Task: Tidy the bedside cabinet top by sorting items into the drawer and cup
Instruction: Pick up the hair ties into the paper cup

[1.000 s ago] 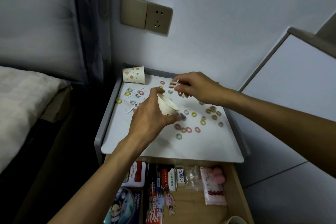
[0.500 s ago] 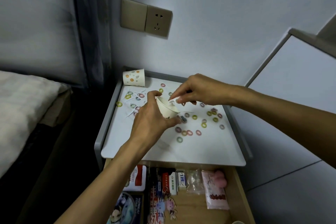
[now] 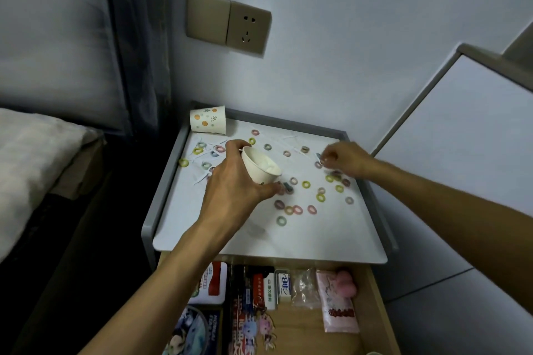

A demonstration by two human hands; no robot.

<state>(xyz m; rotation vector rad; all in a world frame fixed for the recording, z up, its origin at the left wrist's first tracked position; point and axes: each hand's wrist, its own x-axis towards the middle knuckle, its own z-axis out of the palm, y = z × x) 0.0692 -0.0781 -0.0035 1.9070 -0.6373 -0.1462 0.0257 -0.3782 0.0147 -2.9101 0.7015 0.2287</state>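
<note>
Above the middle of the white, grey-rimmed cabinet top (image 3: pixel 219 242), a plain white paper cup (image 3: pixel 259 167) is held tilted by the left hand (image 3: pixel 233 181), whose fingers are wrapped round its wall. Near the right edge, the right hand (image 3: pixel 346 160) is lowered with curled fingers onto a cluster of small coloured elastic rings (image 3: pixel 306 184); whether one is already pinched cannot be told.

The gathering step is judged to be in hand. Many rings and thin white sticks (image 3: pixel 201 180) are left scattered, and the wooden drawer (image 3: pixel 372 311) below the front edge stands open, partly filled. A firm pinch on one small piece is called for next, then a carry back to the cup's mouth.

Half a second earlier the right hand was poised at the cup's rim. It has since been moved out to the right edge, while the cup has been kept nearly in place.
</note>
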